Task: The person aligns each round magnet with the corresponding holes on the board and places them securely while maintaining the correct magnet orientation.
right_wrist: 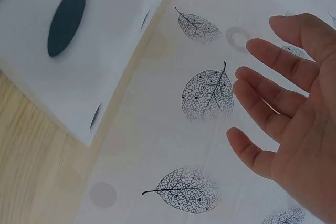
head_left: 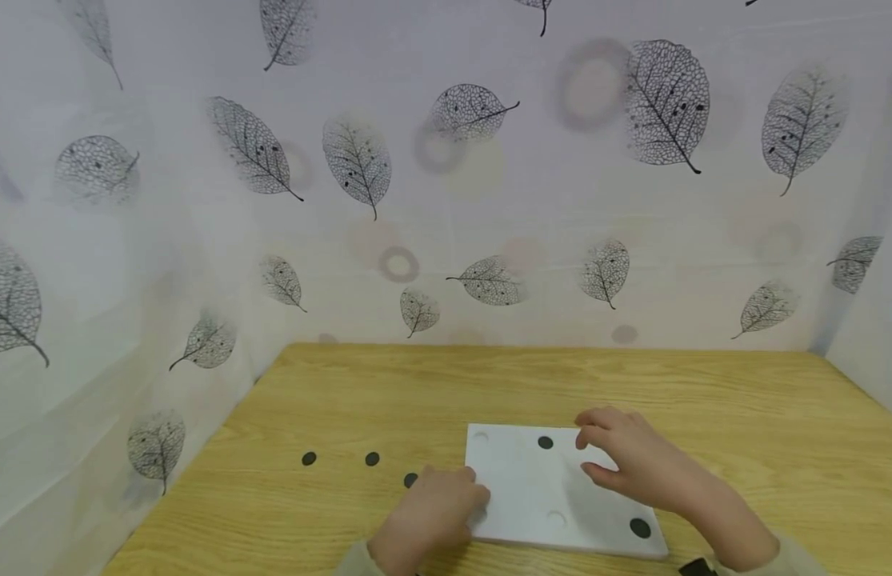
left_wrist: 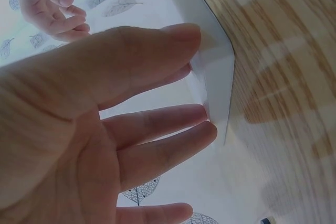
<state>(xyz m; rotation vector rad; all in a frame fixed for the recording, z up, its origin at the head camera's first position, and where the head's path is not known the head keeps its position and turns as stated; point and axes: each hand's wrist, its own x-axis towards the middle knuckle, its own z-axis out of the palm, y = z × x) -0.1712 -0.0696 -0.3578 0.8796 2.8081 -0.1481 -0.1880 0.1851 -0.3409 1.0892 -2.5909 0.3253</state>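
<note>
Resting flat in the lower centre of the head view, a white board [head_left: 518, 488] carries two black discs [head_left: 546, 442], one near its far edge and one at its near right corner; three more discs [head_left: 372, 458] lie to its left, low and left of centre in the frame. The board appears light and stiff, with smooth faces that may slide when pushed; its edges offer the surest hold. The discs look thin and light, probably slippery when flat, and are best taken by the rim between fingertip and thumb. Pale round hollows [head_left: 556, 518] show in the board's face. The left hand [head_left: 437, 506] touches the board's left edge with straight fingers and thumb, not curled around it; the right hand [head_left: 636, 456] hangs above the board's right part, fingers loosely bent and apart, holding nothing. Beneath lies a wood-grain table [head_left: 273, 512], yellowish and apparently smooth. Behind it and at the sides, pale sheeting [head_left: 705, 216] printed with dark leaves [head_left: 669, 100] fills the upper frame.
</note>
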